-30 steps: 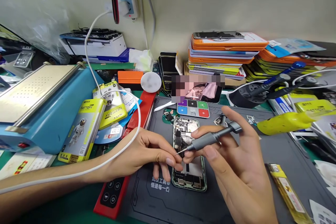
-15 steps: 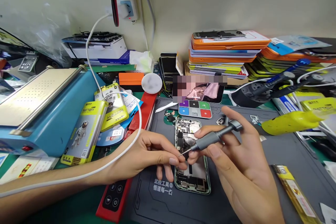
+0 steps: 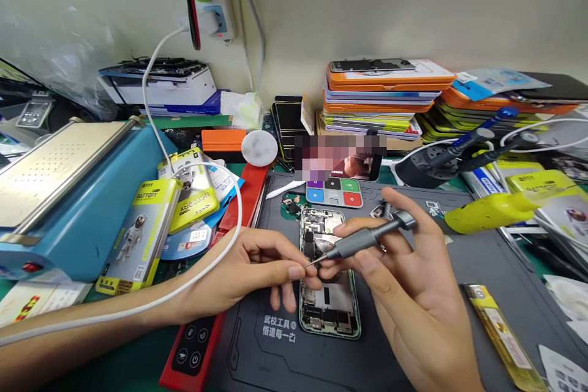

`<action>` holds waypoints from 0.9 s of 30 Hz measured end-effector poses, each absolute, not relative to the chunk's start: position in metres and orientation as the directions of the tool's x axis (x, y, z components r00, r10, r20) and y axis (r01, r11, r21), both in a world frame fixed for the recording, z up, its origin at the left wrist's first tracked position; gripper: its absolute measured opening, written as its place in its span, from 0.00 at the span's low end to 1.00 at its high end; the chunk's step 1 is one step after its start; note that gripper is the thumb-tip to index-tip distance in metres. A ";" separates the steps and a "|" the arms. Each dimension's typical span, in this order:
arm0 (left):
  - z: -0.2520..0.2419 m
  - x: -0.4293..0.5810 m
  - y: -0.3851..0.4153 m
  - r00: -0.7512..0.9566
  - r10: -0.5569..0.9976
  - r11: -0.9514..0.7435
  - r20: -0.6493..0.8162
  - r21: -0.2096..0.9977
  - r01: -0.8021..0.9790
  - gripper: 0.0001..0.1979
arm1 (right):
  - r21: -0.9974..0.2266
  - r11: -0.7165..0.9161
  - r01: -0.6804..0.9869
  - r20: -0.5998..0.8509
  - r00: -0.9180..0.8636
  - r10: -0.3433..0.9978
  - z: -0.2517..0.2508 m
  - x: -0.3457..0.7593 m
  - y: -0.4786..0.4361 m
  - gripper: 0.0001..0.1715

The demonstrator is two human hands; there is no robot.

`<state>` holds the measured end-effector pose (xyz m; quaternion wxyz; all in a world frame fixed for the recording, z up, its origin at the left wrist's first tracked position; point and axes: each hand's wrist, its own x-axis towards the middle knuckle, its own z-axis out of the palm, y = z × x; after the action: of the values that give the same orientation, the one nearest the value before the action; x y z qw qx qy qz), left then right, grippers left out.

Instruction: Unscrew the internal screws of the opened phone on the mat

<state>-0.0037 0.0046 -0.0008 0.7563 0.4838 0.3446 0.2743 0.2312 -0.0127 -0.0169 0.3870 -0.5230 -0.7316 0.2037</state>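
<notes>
An opened green phone (image 3: 327, 312), its back off and boards showing, lies on a dark grey work mat (image 3: 257, 355). My right hand (image 3: 408, 300) grips a slim grey screwdriver (image 3: 362, 240), tip pointing left just above the phone's middle. My left hand (image 3: 257, 269) reaches in from the left, thumb and forefinger pinched together right at the driver's tip; what they pinch is too small to make out. A white cable (image 3: 184, 285) drapes over my left forearm.
A blue heating machine (image 3: 68, 196) and yellow battery boxes (image 3: 142, 233) stand left. A red device (image 3: 215, 294) borders the mat. A coloured parts tray (image 3: 334, 191), stacked orange boxes (image 3: 381, 95), a tool stand (image 3: 436, 162), a yellow-handled tool (image 3: 487, 211) and a yellow pack (image 3: 498, 334) surround it.
The view shifted slightly. My left thumb and forefinger have drawn closer to the screwdriver tip; the right hand keeps the driver in nearly the same pose.
</notes>
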 end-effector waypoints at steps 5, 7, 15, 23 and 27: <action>-0.001 -0.003 0.006 0.612 0.756 0.376 -0.234 0.920 -0.113 0.11 | -0.730 0.422 0.537 0.362 -0.219 0.906 -0.012 0.222 -0.012 0.37; 0.000 -0.003 0.007 0.615 0.755 0.375 -0.228 0.919 -0.119 0.11 | -0.737 0.441 0.512 0.373 -0.237 0.897 -0.010 0.221 -0.012 0.33; 0.000 -0.004 0.007 0.619 0.754 0.373 -0.220 0.919 -0.127 0.09 | -0.782 0.414 0.465 0.336 -0.245 0.909 -0.011 0.223 -0.012 0.34; -0.001 -0.004 0.007 0.620 0.754 0.384 -0.217 0.911 -0.148 0.10 | -0.852 0.318 0.415 0.238 -0.233 0.943 -0.013 0.224 -0.013 0.39; -0.001 -0.004 0.007 0.617 0.755 0.390 -0.219 0.908 -0.155 0.10 | -0.882 0.273 0.384 0.195 -0.232 0.953 -0.013 0.222 -0.011 0.43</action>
<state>-0.0044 0.0068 -0.0010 0.7691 0.4661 0.3221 0.2960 0.2223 -0.0111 -0.0125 0.3913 -0.4806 -0.6954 0.3637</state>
